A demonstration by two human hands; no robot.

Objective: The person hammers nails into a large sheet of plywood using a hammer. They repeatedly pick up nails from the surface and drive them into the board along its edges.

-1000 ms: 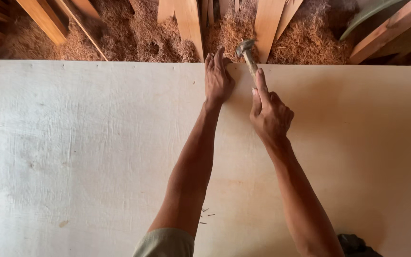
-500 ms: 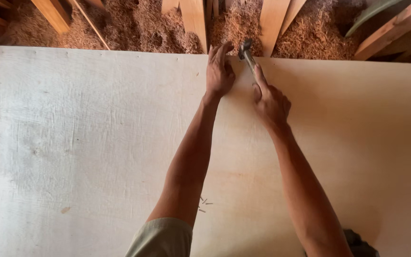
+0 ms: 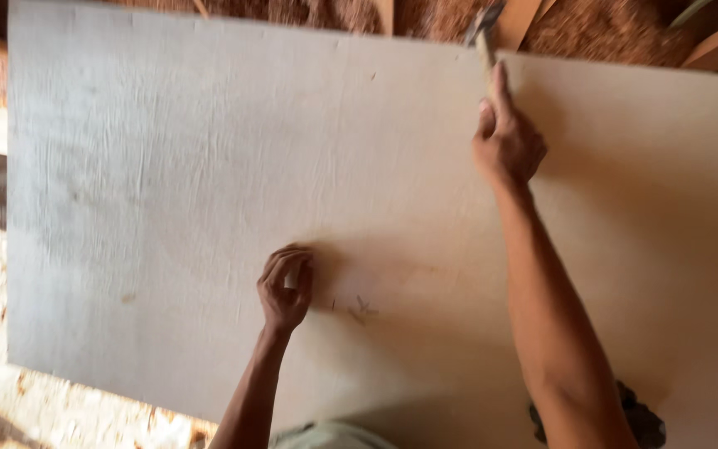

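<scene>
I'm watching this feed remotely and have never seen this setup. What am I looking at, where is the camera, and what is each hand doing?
The single view comes from a camera worn on a person's head, looking down at their own bare arms. There is no machine. A large pale plywood sheet fills the view, with wood shavings and planks beyond its far edge. The right hand grips a hammer near that far edge. The left hand rests curled on the sheet close to the body, beside a few small nails. Whether its fingers pinch a nail I cannot tell.

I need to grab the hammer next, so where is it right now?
The hammer is in the right hand, up at the far edge of the plywood sheet.
</scene>
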